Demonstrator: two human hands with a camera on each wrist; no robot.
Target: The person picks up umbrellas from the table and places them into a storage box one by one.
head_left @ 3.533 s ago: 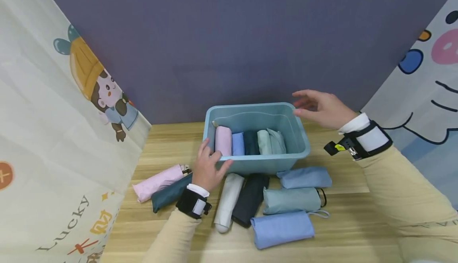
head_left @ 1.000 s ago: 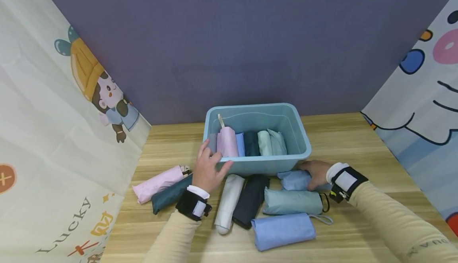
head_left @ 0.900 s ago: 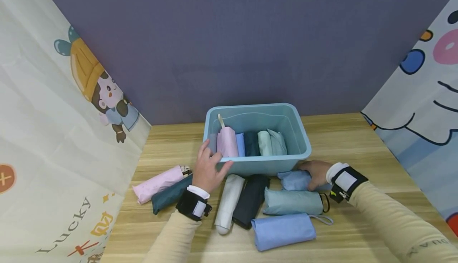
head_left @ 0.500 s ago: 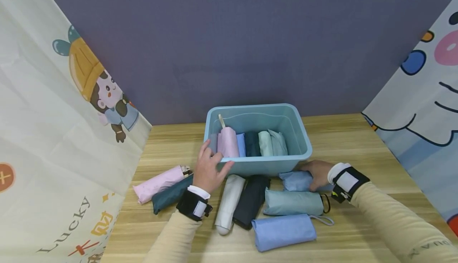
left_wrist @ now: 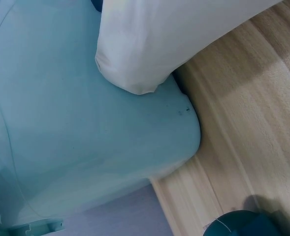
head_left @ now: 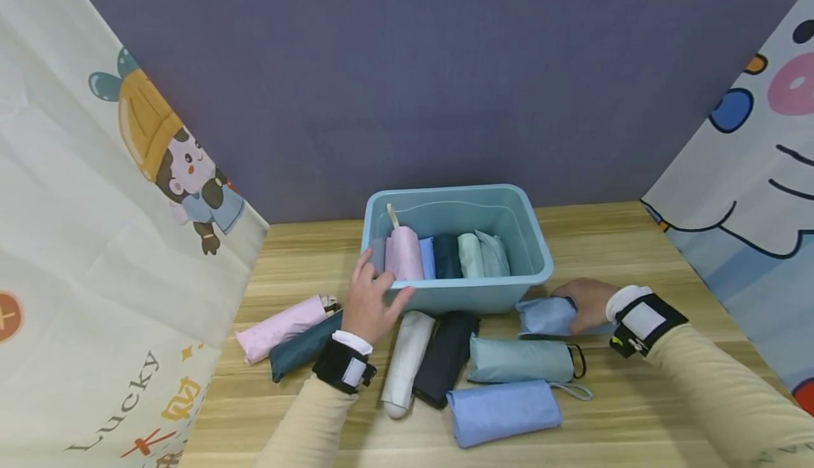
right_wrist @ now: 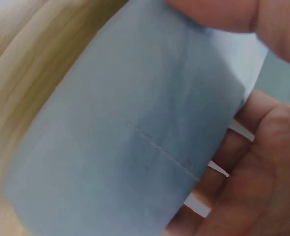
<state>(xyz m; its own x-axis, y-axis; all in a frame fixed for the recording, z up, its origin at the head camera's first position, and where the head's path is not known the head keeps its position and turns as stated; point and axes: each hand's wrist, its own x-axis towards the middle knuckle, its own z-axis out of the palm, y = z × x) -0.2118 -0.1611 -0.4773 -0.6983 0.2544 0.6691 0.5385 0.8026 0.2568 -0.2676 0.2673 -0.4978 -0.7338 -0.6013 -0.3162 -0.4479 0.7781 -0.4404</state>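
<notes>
My right hand [head_left: 588,303] grips a folded dusty-blue umbrella [head_left: 545,316] lying just in front of the bin's right corner. In the right wrist view the thumb crosses the top of this blue umbrella [right_wrist: 110,147] and the fingers curl under its far edge. My left hand [head_left: 369,305] rests at the front left corner of the light-blue plastic bin [head_left: 461,296], fingers spread and thumb along the rim. Inside the bin stand a pink umbrella [head_left: 407,252], a blue one [head_left: 427,257], a dark navy one [head_left: 448,256] and pale green ones [head_left: 471,256].
On the wooden table [head_left: 636,397] lie more folded umbrellas: pink [head_left: 282,328], dark teal [head_left: 305,346], white [head_left: 407,362], black [head_left: 445,358], grey-green [head_left: 521,360] and periwinkle [head_left: 504,413]. A dark wall [head_left: 445,65] stands behind the bin, with printed curtains at both sides.
My right hand came down from beside the bin's right rim onto the dusty-blue umbrella, then shifted it slightly right. A pink umbrella in the bin now leans with its strap up. My left hand stayed put.
</notes>
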